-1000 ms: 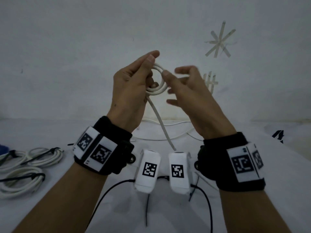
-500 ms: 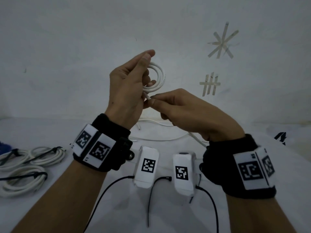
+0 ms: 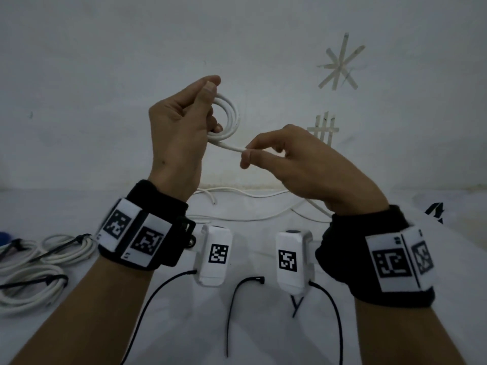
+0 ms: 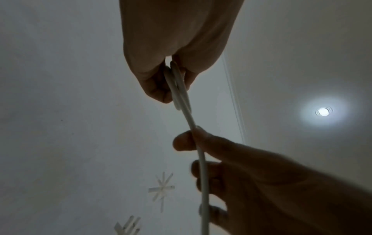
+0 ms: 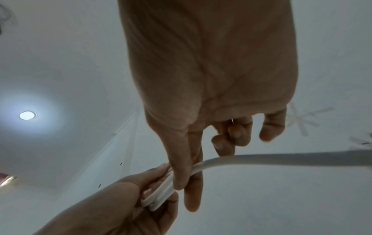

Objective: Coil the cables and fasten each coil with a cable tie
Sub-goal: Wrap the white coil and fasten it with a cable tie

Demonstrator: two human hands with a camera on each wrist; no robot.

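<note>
Cable ties come first, low in the head view: one loose black cable tie (image 3: 232, 309) lies curved on the white counter (image 3: 184, 338), in the bottom middle of the frame between the two wrists. Thin black wires run down from the small white boxes on both wristbands. At the left edge of the frame sit the finished coils (image 3: 34, 272), white loops bound with black ties, well apart from the hands.

Higher up, both hands are raised off the counter, with open room under them and on both sides. The left hand (image 3: 179, 133) is in the middle of the frame. Its grip is closed, thumb and fingers pinching the small coil (image 3: 229, 117) of white cable at the top of the loops. The right hand (image 3: 303, 164) is just to the right and a bit lower. Its grip is closed too, thumb and first finger pinching the white cable (image 3: 232, 148) where it leaves the coil, and its other fingers are curled.

Behind the hands, the loose end of the cable lies on the counter along the foot of the wall (image 3: 105, 75). Tape marks (image 3: 340, 64) stick to the wall in the upper right.
</note>
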